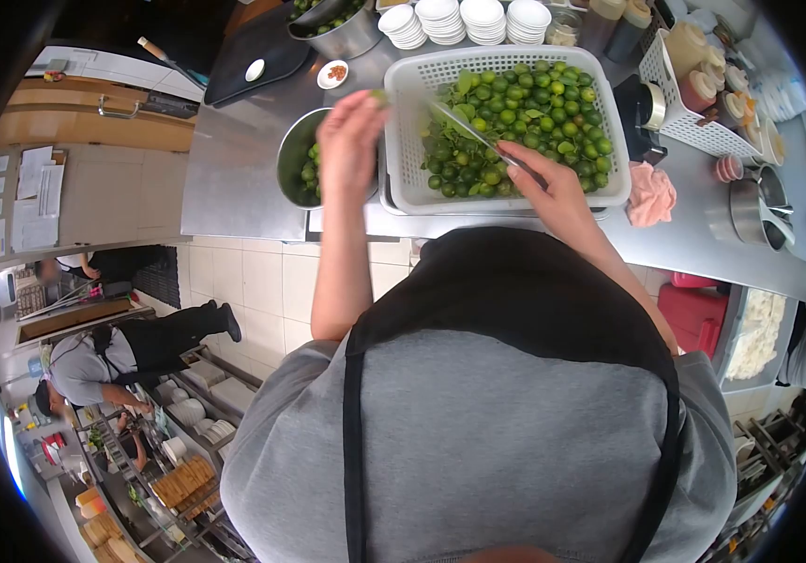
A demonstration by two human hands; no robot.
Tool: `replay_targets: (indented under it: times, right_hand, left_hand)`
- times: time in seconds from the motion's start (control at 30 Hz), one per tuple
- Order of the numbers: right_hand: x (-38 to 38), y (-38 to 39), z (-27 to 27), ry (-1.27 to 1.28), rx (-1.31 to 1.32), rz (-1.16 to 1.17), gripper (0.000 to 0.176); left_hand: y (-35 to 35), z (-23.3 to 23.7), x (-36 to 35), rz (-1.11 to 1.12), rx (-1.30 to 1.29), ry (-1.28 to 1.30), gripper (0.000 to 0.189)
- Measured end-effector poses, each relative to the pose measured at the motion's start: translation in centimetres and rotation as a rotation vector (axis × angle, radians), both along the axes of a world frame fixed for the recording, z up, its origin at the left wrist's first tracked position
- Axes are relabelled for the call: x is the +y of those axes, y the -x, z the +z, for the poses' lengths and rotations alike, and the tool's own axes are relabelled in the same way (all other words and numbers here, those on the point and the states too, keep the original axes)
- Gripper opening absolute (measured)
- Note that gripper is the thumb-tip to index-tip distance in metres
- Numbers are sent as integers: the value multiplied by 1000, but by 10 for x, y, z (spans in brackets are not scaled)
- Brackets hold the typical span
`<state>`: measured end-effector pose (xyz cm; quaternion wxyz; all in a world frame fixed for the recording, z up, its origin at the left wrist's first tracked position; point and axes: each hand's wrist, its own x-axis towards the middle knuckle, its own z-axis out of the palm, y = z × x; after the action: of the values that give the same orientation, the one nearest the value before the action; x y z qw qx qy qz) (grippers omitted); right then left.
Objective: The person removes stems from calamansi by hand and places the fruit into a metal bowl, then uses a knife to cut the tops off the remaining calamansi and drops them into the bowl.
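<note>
Grey shirt cloth (506,422) and a black apron (515,281) lie nearest to my camera. Beyond them, I have the right hand (543,183) closed around the dark handle of a knife (468,127) with a thin metal blade, which points over the small round green fruits (515,117). The left hand (346,141) is raised, and its fingertips pinch a small green piece (380,97); it is blurred, so I cannot tell whether it is a whole fruit. I judge that the work in hand is handling the fruits piece by piece; with the blade so close, it calls for careful fingers.

The white perforated plastic basket (506,205) holds many of these fruits, with green leaves (464,86) among them. Just beside it, behind the left hand, a round metal bowl (284,159) holds more green fruits. Both stand on the shiny metal surface (234,188), and a small white dish (321,79) with orange-red bits is near the bowl.
</note>
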<state>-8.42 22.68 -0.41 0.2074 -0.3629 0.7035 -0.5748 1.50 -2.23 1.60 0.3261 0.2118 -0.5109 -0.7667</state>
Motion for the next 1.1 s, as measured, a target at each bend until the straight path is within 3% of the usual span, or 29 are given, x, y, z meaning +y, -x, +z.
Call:
replay_targets:
  times: [0.03,0.1,0.13,0.2,0.33,0.4,0.5,0.6,0.67,0.7,0.77,0.8,0.9,1.1]
  right_hand:
    - [2,0,-5,33,-35,-13,32]
    - [9,7,-12,-7,-54,-48,32]
    - [12,10,-14,-47,-75,-83,32]
    - [17,17,-16,-117,-120,-96,32]
    - [14,19,-17,-112,-108,-133,33]
    - [12,18,-13,-96,-92,-130,32]
    - [11,15,-12,-81,-98,-110,32]
    - [12,12,-10,-22,-79,-123,32]
    - [16,16,-12,-73,-116,-130,32]
    - [17,17,-14,-127,-151,-131,32]
    - [15,15,-13,-105,-169,-124,32]
    - [14,15,-11,-83,-184,-115,32]
    - [7,8,2,-27,-199,-67,32]
    - [-3,0,11,21,-143,20,32]
  left_hand:
    - [-11,4,-15,71,-44,97,21]
    - [-35,7,-43,224,-375,421,26]
    - [-40,6,-47,226,-377,419,26]
    - [-51,6,-51,365,-970,1347,28]
    - [-8,-19,-3,-33,-895,1192,20]
    - [19,-36,24,-239,-1053,1322,15]
    - [42,-61,41,-346,-1231,1505,15]
    - [50,-66,39,-474,-1293,1438,22]
    - [42,-62,31,-264,-855,1208,33]
    - [39,-59,28,-267,-858,1211,33]
    - [36,-54,22,-291,-392,412,28]
    - [32,-35,27,-340,-311,236,36]
    - [27,-17,33,-323,-174,45,32]
    - [29,-5,51,-166,-17,44,24]
